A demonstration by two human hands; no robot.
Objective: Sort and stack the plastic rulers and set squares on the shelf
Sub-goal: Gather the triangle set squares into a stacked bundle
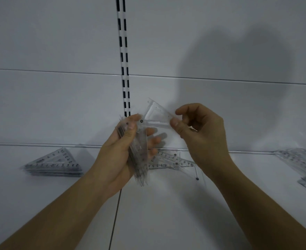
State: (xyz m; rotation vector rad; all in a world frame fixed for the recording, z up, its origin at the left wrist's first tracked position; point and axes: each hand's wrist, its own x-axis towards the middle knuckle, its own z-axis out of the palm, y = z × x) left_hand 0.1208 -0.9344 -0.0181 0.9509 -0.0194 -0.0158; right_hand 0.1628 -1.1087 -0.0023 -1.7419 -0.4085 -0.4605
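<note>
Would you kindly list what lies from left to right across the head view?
Stack of set squares on the shelf → left hand gripping a bundle → single set square → right hand → pile at the right edge.

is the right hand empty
No, the right hand pinches a clear set square by one corner between thumb and fingers.

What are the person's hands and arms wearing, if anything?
Nothing shows on them. The left hand and right hand are bare, with no gloves, rings or watch in sight. Both forearms are uncovered down to the picture's bottom edge, so no sleeve shows. The nails look short and plain.
</note>
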